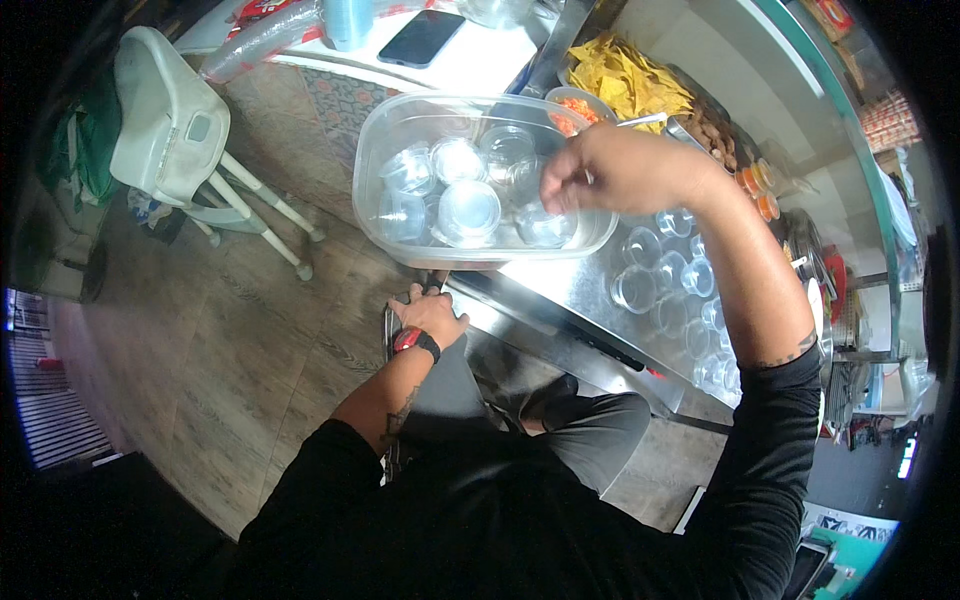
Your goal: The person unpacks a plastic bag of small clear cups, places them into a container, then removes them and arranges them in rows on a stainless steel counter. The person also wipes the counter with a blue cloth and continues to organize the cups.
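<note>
A clear plastic storage tub (420, 255) stands before me with several small lidded plastic cups inside, such as this cup (469, 210). My right hand (615, 172) reaches over the tub's right side with bent fingers. It is blurred, and its fingertips are just above one clear cup (546, 226); whether they grip it is not plain. Below the tub, my left hand (430, 316) rests palm down at my knee, its fingers spread and holding nothing. A red and black watch (409, 340) is on that wrist.
More clear cups (636, 289) stand on the steel counter (555, 277) at right. Beyond are tortilla chips (626, 75), a bowl of chopped red food (574, 112) and sauce cups (756, 178). A phone (422, 37) lies on the white surface; a plastic chair (172, 127) stands left.
</note>
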Action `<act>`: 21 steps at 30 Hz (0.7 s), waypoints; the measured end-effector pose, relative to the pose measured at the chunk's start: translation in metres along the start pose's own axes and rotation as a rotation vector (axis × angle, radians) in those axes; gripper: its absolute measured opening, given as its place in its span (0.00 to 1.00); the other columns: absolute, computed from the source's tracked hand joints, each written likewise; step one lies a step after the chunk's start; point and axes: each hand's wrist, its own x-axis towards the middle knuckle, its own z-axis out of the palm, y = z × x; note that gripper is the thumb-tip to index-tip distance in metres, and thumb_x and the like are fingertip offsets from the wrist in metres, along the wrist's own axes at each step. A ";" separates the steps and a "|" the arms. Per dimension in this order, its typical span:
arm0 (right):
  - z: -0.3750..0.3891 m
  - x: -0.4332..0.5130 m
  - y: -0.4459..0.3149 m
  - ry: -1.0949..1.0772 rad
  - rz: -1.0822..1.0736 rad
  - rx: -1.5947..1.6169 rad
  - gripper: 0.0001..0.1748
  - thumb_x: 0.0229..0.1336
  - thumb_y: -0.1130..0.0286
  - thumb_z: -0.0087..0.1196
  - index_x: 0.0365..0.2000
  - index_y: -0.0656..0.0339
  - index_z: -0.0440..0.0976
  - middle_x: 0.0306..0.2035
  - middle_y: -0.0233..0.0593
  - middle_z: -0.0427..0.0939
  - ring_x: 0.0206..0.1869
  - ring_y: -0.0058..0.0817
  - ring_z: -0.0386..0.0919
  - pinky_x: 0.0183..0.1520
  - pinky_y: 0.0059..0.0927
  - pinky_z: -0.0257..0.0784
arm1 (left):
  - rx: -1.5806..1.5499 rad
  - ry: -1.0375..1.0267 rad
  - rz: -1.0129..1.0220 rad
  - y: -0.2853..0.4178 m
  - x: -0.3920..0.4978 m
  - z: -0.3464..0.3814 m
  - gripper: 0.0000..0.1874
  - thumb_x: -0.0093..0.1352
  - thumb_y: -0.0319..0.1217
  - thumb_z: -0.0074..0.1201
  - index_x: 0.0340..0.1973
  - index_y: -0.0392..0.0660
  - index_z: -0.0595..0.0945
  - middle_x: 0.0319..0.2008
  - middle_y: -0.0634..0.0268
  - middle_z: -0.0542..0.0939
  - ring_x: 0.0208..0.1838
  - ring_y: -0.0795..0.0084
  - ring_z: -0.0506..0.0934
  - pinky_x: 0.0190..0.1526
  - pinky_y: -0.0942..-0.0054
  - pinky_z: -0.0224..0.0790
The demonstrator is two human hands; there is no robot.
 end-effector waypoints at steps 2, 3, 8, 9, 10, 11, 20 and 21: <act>-0.005 0.002 0.006 0.141 0.002 0.264 0.14 0.77 0.61 0.61 0.46 0.61 0.86 0.40 0.33 0.89 0.46 0.25 0.85 0.54 0.31 0.79 | 0.021 -0.022 -0.007 0.001 0.000 -0.002 0.29 0.69 0.60 0.60 0.54 0.56 0.91 0.66 0.64 0.83 0.77 0.55 0.68 0.70 0.19 0.54; -0.005 0.002 0.009 0.238 0.040 0.390 0.15 0.78 0.60 0.61 0.45 0.63 0.85 0.39 0.31 0.88 0.45 0.22 0.84 0.53 0.30 0.78 | 0.018 -0.024 -0.008 0.002 0.000 -0.005 0.29 0.69 0.60 0.60 0.55 0.57 0.91 0.66 0.64 0.83 0.77 0.55 0.68 0.70 0.19 0.54; 0.006 -0.018 0.016 0.346 0.184 0.660 0.14 0.82 0.59 0.54 0.45 0.58 0.83 0.37 0.23 0.85 0.32 0.08 0.72 0.31 0.16 0.63 | 0.019 -0.081 -0.038 0.003 -0.002 -0.015 0.29 0.70 0.59 0.59 0.58 0.55 0.90 0.68 0.64 0.82 0.78 0.54 0.68 0.71 0.19 0.52; 0.008 -0.028 0.016 0.450 0.152 0.712 0.14 0.82 0.59 0.54 0.45 0.57 0.83 0.37 0.23 0.85 0.32 0.08 0.71 0.30 0.15 0.62 | 0.012 -0.066 -0.033 0.003 -0.002 -0.013 0.30 0.70 0.59 0.59 0.60 0.55 0.89 0.68 0.63 0.82 0.78 0.54 0.68 0.71 0.20 0.53; 0.010 -0.038 0.016 0.554 0.121 0.765 0.14 0.81 0.58 0.54 0.44 0.57 0.82 0.37 0.23 0.85 0.31 0.08 0.70 0.30 0.15 0.62 | 0.006 -0.054 -0.028 0.001 -0.003 -0.009 0.32 0.70 0.59 0.59 0.62 0.55 0.87 0.68 0.63 0.82 0.77 0.55 0.69 0.72 0.21 0.53; 0.014 -0.051 0.016 0.643 0.014 0.830 0.14 0.81 0.58 0.54 0.44 0.56 0.82 0.37 0.23 0.85 0.30 0.08 0.69 0.29 0.15 0.61 | 0.020 -0.014 -0.024 -0.002 -0.004 -0.003 0.33 0.70 0.60 0.58 0.64 0.56 0.86 0.68 0.63 0.82 0.77 0.56 0.69 0.72 0.21 0.53; 0.104 -0.102 0.048 0.867 0.435 -0.232 0.11 0.71 0.62 0.66 0.43 0.59 0.87 0.42 0.42 0.91 0.46 0.37 0.89 0.57 0.39 0.79 | -1.262 0.777 0.062 -0.073 -0.013 -0.020 0.37 0.68 0.46 0.75 0.64 0.43 0.73 0.70 0.51 0.69 0.69 0.58 0.74 0.65 0.44 0.71; 0.114 -0.096 0.050 0.827 0.399 -0.362 0.10 0.68 0.62 0.67 0.43 0.57 0.88 0.42 0.41 0.91 0.46 0.42 0.88 0.56 0.43 0.79 | -1.329 0.847 0.167 -0.078 -0.022 -0.044 0.42 0.69 0.45 0.75 0.70 0.42 0.69 0.76 0.50 0.63 0.71 0.57 0.72 0.66 0.45 0.72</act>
